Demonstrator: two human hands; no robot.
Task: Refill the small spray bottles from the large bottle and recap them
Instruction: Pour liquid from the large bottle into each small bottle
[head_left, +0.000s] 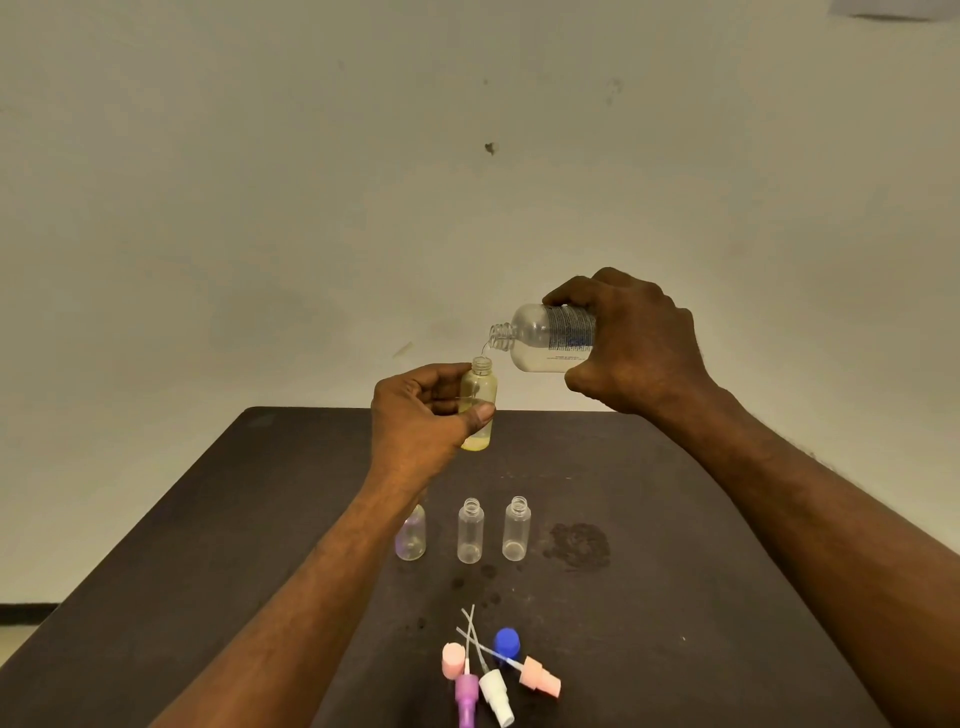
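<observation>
**A:** so what was going on at the table when you looked?

**B:** The person's right hand (631, 345) had its fingers wrapped round a big clear plastic bottle with a printed label (550, 338), tipped nearly flat with its open neck pointing toward 9 o'clock. A thin stream ran from it into a small clear spray bottle with yellowish liquid (479, 402). The left hand (423, 415) held that one upright in the air, thumb and fingers clamped on its sides, just below the big bottle's mouth.

**A:** and the rest?

**B:** Three small empty clear bottles (470, 530) stood uncapped in a row mid-table on the dark brown tabletop (208, 519), the left one partly behind the forearm. A wet patch (579, 545) sat at 3 o'clock of them. At 6 o'clock, near the edge, lay the spray tops: a purple one (466, 696), a white one (496, 693), a peach one (543, 678), plus a pink cap (453, 660) and a blue cap (507, 642).
</observation>
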